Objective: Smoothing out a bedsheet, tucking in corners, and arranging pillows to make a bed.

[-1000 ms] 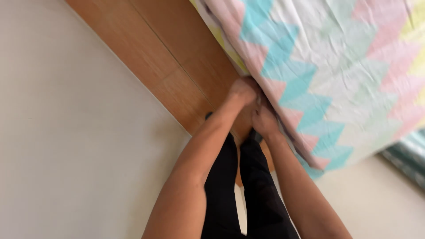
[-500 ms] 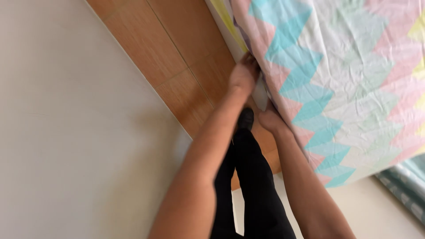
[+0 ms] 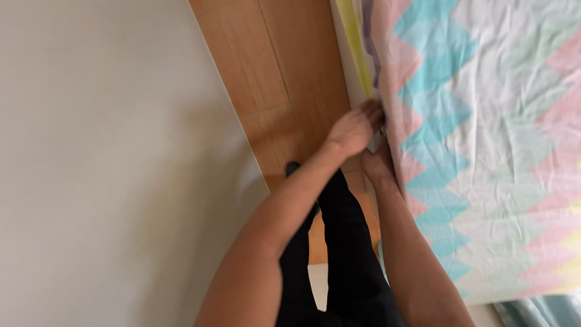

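Observation:
A bed sheet [image 3: 484,133] with pastel zigzags in teal, pink and white covers a mattress at the right. My left hand [image 3: 354,128] grips the sheet's edge at the mattress side, fingers curled into the fabric. Just below it, my right hand [image 3: 378,165] presses against the same edge, its fingers hidden under the sheet. A yellow and white layer [image 3: 353,48] shows beneath the sheet's edge above my hands.
A narrow strip of wooden floor [image 3: 272,79] runs between the bed and a plain pale wall [image 3: 103,163] at the left. My legs in black trousers [image 3: 339,242] stand in that strip. Striped teal fabric [image 3: 538,312] lies at the bottom right.
Both hands have slid along the sheet's edge toward the top of the view, left hand leading, and the view has shifted along the bed with them.

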